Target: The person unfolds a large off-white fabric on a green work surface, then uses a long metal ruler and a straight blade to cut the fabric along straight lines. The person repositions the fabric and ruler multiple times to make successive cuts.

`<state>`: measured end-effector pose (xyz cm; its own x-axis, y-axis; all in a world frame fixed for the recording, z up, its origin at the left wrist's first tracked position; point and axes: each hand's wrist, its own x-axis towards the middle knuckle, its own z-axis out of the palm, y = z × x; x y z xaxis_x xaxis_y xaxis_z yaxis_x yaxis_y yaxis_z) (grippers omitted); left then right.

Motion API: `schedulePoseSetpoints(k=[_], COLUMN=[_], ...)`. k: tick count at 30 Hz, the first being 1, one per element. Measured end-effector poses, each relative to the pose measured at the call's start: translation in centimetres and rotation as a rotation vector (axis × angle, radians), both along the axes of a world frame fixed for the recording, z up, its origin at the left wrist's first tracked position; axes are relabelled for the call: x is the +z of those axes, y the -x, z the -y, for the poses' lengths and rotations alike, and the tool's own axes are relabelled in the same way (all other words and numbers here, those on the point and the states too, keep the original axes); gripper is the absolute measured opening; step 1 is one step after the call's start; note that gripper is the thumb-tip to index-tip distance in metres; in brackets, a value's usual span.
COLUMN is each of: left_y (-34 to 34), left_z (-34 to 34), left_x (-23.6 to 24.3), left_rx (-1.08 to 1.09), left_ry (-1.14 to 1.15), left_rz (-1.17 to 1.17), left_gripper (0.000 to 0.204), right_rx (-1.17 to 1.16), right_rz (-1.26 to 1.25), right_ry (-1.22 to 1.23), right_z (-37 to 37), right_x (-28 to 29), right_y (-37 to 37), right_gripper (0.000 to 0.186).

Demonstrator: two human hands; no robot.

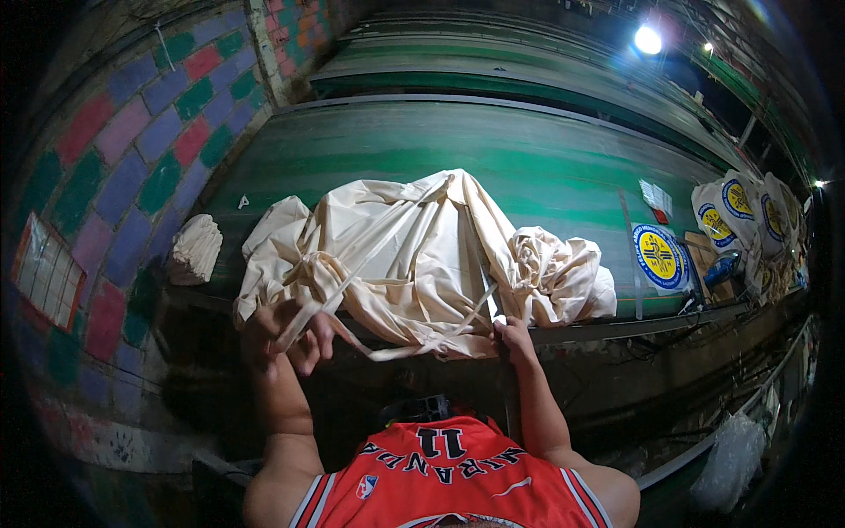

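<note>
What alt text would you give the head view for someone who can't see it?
Two bare hands work a heap of cream cloth bags at the near edge of a green table: the left hand grips a cloth strap, the right hand pinches the cloth's edge. A small folded stack lies left, printed bags right.

A long green table (546, 167) runs across a dim room, its near edge trimmed with a metal strip. On the left rises a wall (132, 150) of pink, purple and green painted blocks. A bright lamp (648, 40) glares at upper right. Below lies a dark, possibly cluttered floor (616, 396).
</note>
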<state>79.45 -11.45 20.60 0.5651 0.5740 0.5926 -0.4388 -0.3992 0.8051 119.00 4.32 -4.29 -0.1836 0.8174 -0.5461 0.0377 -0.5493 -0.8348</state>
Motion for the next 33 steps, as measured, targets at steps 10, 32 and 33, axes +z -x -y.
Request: schedulePoseSetpoints(k=[10, 32, 33], left_y=[-1.2, -3.4, -2.7], left_z=[-6.9, -38.7, -39.8], left_x=[-5.5, -29.2, -28.0], left_rx=[0.888, 1.189, 1.175], left_ry=[-0.057, 0.824, 0.862], left_rz=[-1.212, -0.216, -0.125], left_gripper=[0.032, 0.014, 0.011], right_rx=[0.068, 0.035, 0.025], right_rz=[0.108, 0.426, 0.415], right_ry=[-0.171, -0.146, -0.164], right_z=[0.0, 14.6, 14.3], right_x=[-2.2, 8.9, 8.9], right_y=[-0.4, -1.3, -0.9], right_gripper=[0.014, 0.026, 0.026])
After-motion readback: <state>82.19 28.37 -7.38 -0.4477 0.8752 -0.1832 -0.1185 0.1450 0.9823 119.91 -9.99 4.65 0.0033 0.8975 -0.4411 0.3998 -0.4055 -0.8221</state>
